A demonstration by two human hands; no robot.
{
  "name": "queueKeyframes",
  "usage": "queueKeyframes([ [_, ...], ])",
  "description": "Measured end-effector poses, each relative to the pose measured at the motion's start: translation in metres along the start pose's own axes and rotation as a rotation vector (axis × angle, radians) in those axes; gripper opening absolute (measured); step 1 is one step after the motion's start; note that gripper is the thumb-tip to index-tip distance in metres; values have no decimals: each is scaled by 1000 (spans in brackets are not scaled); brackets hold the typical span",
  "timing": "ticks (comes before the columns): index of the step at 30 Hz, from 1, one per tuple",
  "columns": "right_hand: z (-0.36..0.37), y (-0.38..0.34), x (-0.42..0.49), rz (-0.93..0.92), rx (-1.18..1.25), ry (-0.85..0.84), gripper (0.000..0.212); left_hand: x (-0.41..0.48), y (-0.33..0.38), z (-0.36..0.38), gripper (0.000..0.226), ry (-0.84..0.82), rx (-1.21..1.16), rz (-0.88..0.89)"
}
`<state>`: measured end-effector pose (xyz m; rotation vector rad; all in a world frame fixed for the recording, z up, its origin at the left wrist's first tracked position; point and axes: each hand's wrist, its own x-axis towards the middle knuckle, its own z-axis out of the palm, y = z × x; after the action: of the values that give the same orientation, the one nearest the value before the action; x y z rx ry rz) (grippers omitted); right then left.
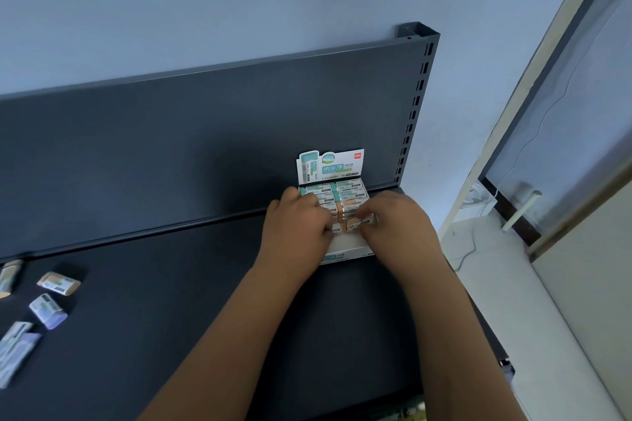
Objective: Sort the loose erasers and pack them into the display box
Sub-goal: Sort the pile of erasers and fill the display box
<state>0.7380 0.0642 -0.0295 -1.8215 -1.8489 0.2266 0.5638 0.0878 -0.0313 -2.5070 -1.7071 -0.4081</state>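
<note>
Two hands at display box [345, 246]: right hand [396, 225] pinching eraser [355, 223], left hand [294, 229] curled on packed row [349, 195], grip unclear. Tight slot; could pop neighbours if forced

Display box [345, 248] at foot of back panel [171, 147]; upright header card [330, 166] blocks rear. Wide bare shelf [205, 301] between box and loose erasers [48, 309] far left.

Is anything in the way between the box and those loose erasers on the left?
Nothing visible. Only shelf lies between the loose erasers and the display box, where the right hand pinches an eraser.
</note>
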Motion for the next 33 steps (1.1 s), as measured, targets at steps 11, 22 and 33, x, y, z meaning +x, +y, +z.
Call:
queueKeyframes([
  [11,10,0,-4,7,-1,88,14,-21,2,-7,64,-25,36,48],
  [22,13,-10,-8,16,-127,-25,23,-46,4,-9,60,-114,48,25],
  [33,9,-18,-18,31,-229,-104,33,-52,6,-4,60,-132,-16,0],
])
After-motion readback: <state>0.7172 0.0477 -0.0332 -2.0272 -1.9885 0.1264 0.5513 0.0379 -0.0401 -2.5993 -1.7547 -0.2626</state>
